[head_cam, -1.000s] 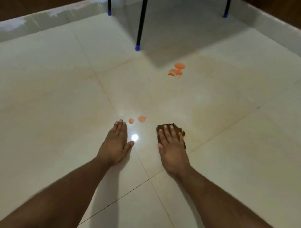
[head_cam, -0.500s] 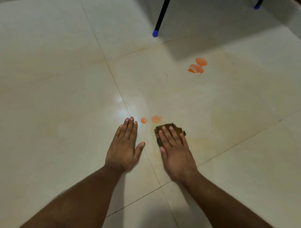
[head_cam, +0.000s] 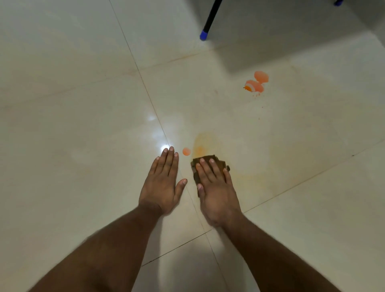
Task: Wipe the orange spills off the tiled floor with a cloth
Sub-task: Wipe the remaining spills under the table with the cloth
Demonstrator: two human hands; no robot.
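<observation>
My right hand lies flat on a folded brown cloth and presses it to the cream tiled floor. Just beyond the cloth is a pale orange smear. A small round orange drop sits between the cloth and the fingertips of my left hand, which rests flat on the tile, fingers together, holding nothing. A larger cluster of orange spills lies farther away to the right.
A black furniture leg with a blue foot stands at the far right, a shadow stretching over the floor beside it. Another blue foot shows at the top right edge. Grout lines cross the tiles.
One of the two near drops has been wiped into a pale smear beyond the cloth. The view has tilted down and shifted closer. My left hand stays flat on the floor.
</observation>
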